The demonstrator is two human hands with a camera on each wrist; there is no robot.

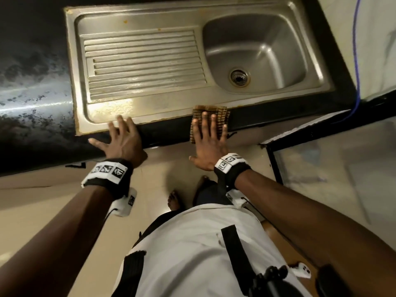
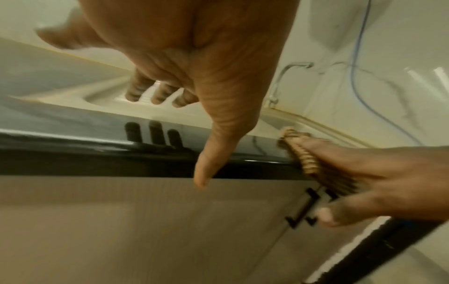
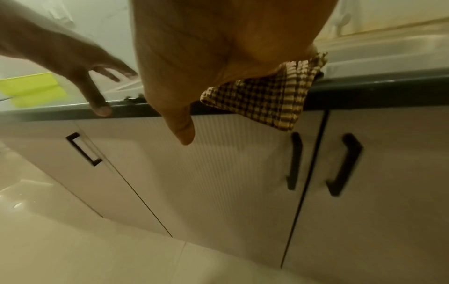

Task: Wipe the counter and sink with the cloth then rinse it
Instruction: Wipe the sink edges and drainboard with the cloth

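A brown and yellow checked cloth (image 1: 214, 109) lies folded over the black counter's front edge (image 1: 171, 130), just below the steel sink basin (image 1: 267, 50). My right hand (image 1: 209, 136) lies flat on it with straight, spread fingers, pressing it down. In the right wrist view the cloth (image 3: 262, 100) hangs under the right palm (image 3: 218, 48). My left hand (image 1: 123, 138) is spread open over the front edge, by the drainboard's (image 1: 143, 63) near left corner. In the left wrist view its fingers (image 2: 160, 94) hover a little above the glossy counter and hold nothing.
Mottled black counter (image 1: 32, 82) stretches left of the sink. A tap pipe (image 2: 286, 76) and a blue cable (image 2: 359, 76) run along the wall behind. Pale cabinet doors with black handles (image 3: 345, 163) stand below. A green object (image 3: 34, 90) lies far left.
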